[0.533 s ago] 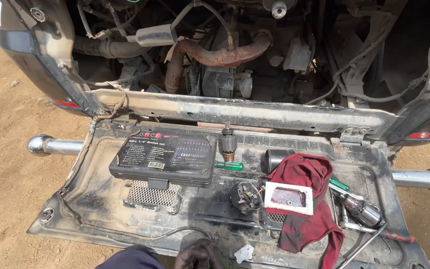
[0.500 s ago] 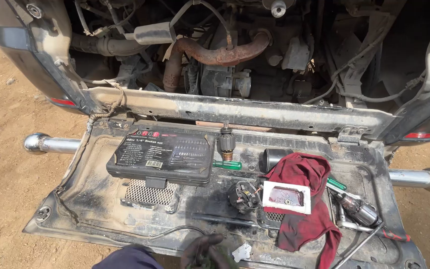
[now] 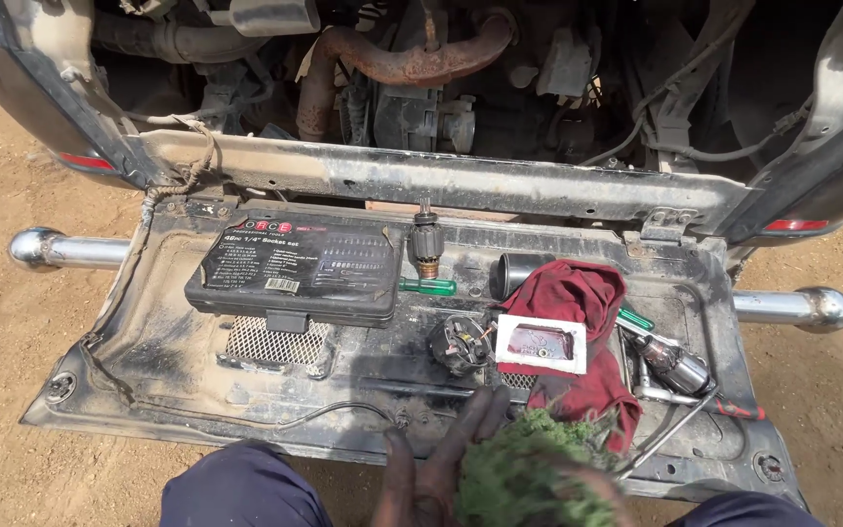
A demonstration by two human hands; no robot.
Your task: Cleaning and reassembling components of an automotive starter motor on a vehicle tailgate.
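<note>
My left hand (image 3: 433, 461), dark with grease, rises at the bottom centre with its fingers against a wad of green fibrous waste (image 3: 531, 480). The wad covers my right hand, so its grip stays hidden. Just beyond the hands, on the lowered dirty panel (image 3: 148, 322), lie a round black motor part (image 3: 461, 344) and a small white tray (image 3: 541, 344) resting on a red rag (image 3: 582, 293). An armature (image 3: 425, 244) stands upright beside a green-handled screwdriver (image 3: 428, 287).
A black socket-set case (image 3: 295, 268) lies closed at the panel's left above a mesh grille (image 3: 275, 342). A metal cylinder (image 3: 511, 273), a motor piece (image 3: 677, 367) and long metal tools (image 3: 670, 422) lie at the right. Behind is the open engine bay with a rusty pipe (image 3: 392, 63); chrome bar ends (image 3: 46, 249) stick out over sand.
My hands have come up from the bottom edge into view, bringing the green wad with them. The things on the panel have not moved.
</note>
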